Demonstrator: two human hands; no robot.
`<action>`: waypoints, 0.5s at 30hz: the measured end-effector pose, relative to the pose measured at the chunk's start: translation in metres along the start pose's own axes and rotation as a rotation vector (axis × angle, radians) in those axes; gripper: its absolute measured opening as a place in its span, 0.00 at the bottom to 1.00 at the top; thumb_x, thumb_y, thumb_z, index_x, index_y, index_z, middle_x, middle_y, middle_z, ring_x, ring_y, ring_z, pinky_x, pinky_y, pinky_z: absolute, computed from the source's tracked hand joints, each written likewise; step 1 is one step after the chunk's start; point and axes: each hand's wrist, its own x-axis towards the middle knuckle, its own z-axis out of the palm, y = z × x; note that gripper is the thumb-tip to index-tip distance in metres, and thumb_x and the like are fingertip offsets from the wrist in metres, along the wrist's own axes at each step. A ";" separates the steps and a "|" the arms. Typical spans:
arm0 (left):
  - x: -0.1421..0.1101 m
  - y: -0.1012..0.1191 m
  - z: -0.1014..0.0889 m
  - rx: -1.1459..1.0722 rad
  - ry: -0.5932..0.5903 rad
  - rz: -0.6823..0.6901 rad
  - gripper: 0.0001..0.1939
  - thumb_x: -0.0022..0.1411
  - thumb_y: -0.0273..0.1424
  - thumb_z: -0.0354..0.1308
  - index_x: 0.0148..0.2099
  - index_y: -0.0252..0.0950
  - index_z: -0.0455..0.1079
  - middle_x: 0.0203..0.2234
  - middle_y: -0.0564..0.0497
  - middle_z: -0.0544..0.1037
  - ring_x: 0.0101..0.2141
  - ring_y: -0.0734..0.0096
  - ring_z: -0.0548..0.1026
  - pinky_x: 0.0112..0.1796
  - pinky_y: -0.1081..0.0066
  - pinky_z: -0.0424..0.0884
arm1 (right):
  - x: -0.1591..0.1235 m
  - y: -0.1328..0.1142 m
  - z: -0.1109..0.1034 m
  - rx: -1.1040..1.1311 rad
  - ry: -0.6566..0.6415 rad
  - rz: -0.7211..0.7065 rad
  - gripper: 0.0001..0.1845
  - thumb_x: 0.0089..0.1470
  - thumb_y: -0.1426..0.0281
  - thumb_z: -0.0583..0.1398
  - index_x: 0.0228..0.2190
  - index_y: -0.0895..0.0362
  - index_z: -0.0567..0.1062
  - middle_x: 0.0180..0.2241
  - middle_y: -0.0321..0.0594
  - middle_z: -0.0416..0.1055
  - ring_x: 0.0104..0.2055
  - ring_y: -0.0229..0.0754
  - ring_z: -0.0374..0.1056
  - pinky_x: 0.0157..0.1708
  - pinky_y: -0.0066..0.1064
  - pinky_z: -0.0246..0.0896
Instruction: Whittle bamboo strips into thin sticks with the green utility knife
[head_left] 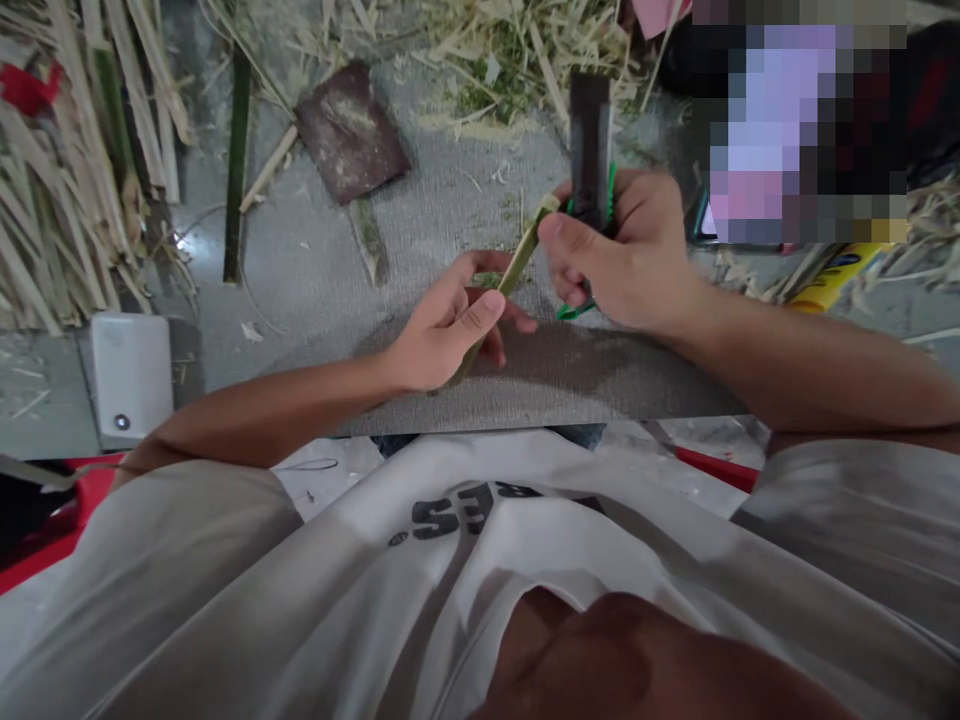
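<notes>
A narrow green bamboo strip (517, 262) slants up to the right between my hands. My left hand (457, 325) pinches its lower part between thumb and fingers, the other fingers loosely spread below. My right hand (626, 245) is closed around the handle of a dark, broad-bladed knife (590, 140), its blade pointing away from me. The right thumb also presses at the strip's upper end. Something bright green, like cord, shows around the knife's handle. The handle itself is mostly hidden by my fingers.
Split bamboo strips (82, 170) pile up at the left. Shavings (487, 60) lie at the back. A brown sandpaper-like square (352, 130), a pointed bamboo piece (366, 240), a white power-bank-like box (131, 375) and a yellow tube (836, 280) rest on the grey table (315, 310).
</notes>
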 end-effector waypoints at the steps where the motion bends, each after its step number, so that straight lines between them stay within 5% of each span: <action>1: 0.002 0.001 -0.001 -0.036 -0.029 -0.011 0.37 0.72 0.66 0.63 0.64 0.43 0.66 0.41 0.46 0.89 0.23 0.71 0.77 0.26 0.66 0.72 | -0.002 -0.001 0.000 -0.062 -0.022 -0.007 0.19 0.70 0.52 0.73 0.40 0.50 0.74 0.23 0.28 0.64 0.22 0.40 0.58 0.26 0.37 0.56; 4: 0.007 0.003 -0.001 -0.100 -0.036 -0.075 0.30 0.72 0.63 0.65 0.53 0.41 0.73 0.25 0.55 0.75 0.19 0.76 0.62 0.22 0.68 0.61 | -0.002 -0.001 -0.004 -0.342 -0.052 -0.071 0.19 0.76 0.50 0.66 0.41 0.52 0.75 0.26 0.34 0.68 0.28 0.44 0.63 0.34 0.38 0.59; 8: 0.008 0.005 0.000 -0.165 0.062 -0.170 0.22 0.78 0.54 0.60 0.41 0.42 0.72 0.21 0.59 0.56 0.19 0.76 0.52 0.23 0.69 0.56 | 0.006 0.000 -0.013 -0.873 -0.097 -0.160 0.27 0.82 0.52 0.49 0.54 0.59 0.79 0.38 0.48 0.79 0.40 0.50 0.72 0.45 0.40 0.60; 12: 0.009 0.008 0.002 -0.064 0.156 -0.197 0.20 0.83 0.50 0.52 0.40 0.43 0.64 0.23 0.61 0.49 0.18 0.78 0.46 0.22 0.71 0.52 | 0.010 -0.002 -0.009 -1.339 -0.274 -0.085 0.36 0.83 0.52 0.42 0.58 0.62 0.80 0.43 0.55 0.83 0.42 0.54 0.75 0.41 0.41 0.51; 15: 0.011 0.007 0.001 0.041 0.183 -0.229 0.21 0.85 0.49 0.48 0.41 0.43 0.62 0.23 0.60 0.50 0.18 0.78 0.48 0.23 0.70 0.55 | 0.007 -0.005 -0.001 -1.459 -0.381 -0.067 0.36 0.83 0.54 0.40 0.56 0.62 0.81 0.43 0.55 0.84 0.41 0.54 0.76 0.36 0.41 0.43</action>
